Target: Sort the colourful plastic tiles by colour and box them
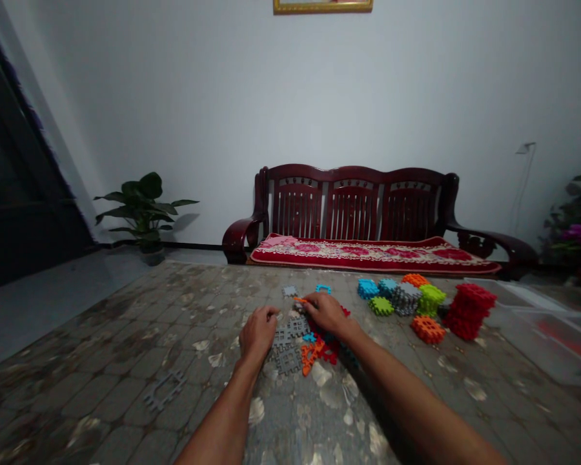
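Note:
My left hand [257, 330] rests on the table with its fingers curled, at the left edge of a flat spread of grey, red, orange and blue interlocking plastic tiles [304, 343]. My right hand [325, 312] lies over the far side of that spread, its fingertips pinched on a small orange tile [299, 299]. A loose grey tile [289, 291] and a blue tile [323, 289] lie just beyond the hands. Whether the left hand holds anything is hidden.
Built cubes in blue, green, grey and orange [401, 296] and a red stack [467, 310] stand to the right. A clear plastic bin [547, 329] sits far right. A grey piece [163, 389] lies near left. A wooden bench [368, 223] stands behind the table [126, 336].

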Demonstrator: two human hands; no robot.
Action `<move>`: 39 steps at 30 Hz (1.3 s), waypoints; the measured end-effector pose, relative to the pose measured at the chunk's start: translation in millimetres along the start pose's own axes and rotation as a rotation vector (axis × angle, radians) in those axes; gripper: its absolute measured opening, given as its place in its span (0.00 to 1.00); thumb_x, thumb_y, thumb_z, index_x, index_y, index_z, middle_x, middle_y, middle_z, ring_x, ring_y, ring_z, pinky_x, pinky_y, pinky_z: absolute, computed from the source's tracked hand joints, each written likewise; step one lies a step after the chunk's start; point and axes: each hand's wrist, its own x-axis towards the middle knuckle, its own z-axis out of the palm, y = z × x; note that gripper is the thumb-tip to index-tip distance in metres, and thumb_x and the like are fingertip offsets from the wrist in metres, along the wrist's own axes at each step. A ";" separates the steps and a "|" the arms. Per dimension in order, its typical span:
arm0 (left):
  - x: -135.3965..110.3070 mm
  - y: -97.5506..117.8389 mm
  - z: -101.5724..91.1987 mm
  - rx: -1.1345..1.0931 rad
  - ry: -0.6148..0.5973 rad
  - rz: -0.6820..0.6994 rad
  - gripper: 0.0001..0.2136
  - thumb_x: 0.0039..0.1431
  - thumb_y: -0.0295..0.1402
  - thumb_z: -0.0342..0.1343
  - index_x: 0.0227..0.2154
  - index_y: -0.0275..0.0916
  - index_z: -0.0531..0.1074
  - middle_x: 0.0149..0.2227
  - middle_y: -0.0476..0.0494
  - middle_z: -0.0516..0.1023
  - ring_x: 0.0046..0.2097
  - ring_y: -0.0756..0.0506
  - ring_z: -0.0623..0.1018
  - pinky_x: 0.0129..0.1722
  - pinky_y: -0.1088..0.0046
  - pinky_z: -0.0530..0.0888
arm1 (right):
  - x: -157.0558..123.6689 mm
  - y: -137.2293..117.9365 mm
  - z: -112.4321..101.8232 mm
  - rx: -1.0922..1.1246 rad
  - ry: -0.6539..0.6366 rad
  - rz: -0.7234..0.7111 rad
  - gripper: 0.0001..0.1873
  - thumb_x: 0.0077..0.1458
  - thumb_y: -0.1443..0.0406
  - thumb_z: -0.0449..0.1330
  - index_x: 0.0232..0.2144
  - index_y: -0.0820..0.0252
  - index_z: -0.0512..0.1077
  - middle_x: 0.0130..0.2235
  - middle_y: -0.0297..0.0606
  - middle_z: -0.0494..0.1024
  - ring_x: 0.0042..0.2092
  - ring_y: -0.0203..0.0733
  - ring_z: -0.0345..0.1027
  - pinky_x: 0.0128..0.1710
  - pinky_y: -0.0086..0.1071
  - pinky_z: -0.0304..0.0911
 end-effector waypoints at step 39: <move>5.2 -3.1 -0.1 0.065 -0.018 0.010 0.16 0.62 0.35 0.48 0.46 0.48 0.79 0.51 0.47 0.81 0.49 0.42 0.80 0.38 0.71 0.72 | -133.0 72.7 -34.5 -0.237 0.222 0.420 0.32 0.57 0.56 0.59 0.60 0.65 0.68 0.55 0.50 0.76 0.56 0.54 0.66 0.56 0.39 0.57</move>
